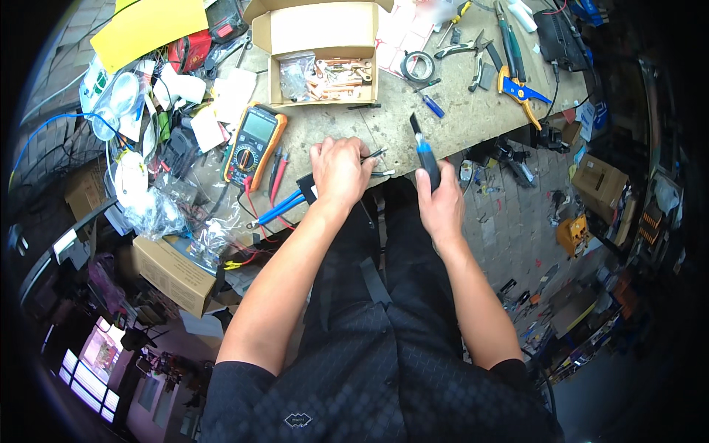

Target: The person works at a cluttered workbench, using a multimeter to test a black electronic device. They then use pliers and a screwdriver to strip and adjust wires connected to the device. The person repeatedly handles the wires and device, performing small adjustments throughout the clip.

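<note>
My right hand (pixel 443 199) grips a blue and black utility knife (pixel 426 155), its dark blade angled up and forward past the bench edge. My left hand (pixel 341 166) rests at the bench's front edge with curled fingers, pressed on a short dark cable (pixel 373 156) with thin stripped ends; the rest of what it holds is hidden. Just left of it lie a black object (pixel 306 186) and blue-handled pliers or a similar tool (pixel 281 208). An orange multimeter (pixel 255 145) with red and black probes (pixel 278 177) lies beside these.
The workbench (pixel 410 103) carries an open cardboard box (pixel 314 22) of copper lugs, a tape roll (pixel 417 66), a screwdriver (pixel 429 103), assorted cutters (pixel 517 92) and a cluttered pile (pixel 148 177) at left. Cardboard boxes (pixel 170 269) (pixel 598 181) and scattered items lie below.
</note>
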Available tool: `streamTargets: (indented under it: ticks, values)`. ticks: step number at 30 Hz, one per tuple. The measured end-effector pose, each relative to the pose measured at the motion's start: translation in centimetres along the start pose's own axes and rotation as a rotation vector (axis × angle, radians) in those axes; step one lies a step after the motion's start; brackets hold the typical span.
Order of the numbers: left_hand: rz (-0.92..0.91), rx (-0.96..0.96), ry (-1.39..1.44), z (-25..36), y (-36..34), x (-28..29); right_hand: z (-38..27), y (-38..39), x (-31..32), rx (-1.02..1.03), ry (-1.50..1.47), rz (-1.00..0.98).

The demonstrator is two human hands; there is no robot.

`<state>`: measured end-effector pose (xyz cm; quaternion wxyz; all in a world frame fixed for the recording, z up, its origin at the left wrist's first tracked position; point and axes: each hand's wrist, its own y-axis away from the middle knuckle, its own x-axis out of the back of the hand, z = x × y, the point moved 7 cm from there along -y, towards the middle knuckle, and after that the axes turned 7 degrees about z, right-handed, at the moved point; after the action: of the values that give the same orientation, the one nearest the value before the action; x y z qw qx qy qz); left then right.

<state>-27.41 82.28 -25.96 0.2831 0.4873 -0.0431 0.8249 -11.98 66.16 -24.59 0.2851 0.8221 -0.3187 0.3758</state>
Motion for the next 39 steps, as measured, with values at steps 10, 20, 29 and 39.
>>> streamTargets:
  ticks: [10, 20, 29, 39]
  values:
    - [0.066, -0.237, 0.142, 0.2, 1.4, 1.1, -7.3, -3.5, 1.9, 0.583, -0.035, -0.083]
    - [0.087, -0.320, 0.350, 0.0, 4.7, 4.1, -9.0, -2.8, -2.2, 0.429, -0.213, -0.809]
    - [0.226, -0.380, 0.428, -1.0, 6.1, 5.6, -7.4, -0.5, -4.1, -0.211, -0.628, -1.014]
    - [0.110, -0.237, 0.898, 2.5, 6.8, 15.4, -13.9, 2.8, 0.3, -0.367, -1.180, -1.194]
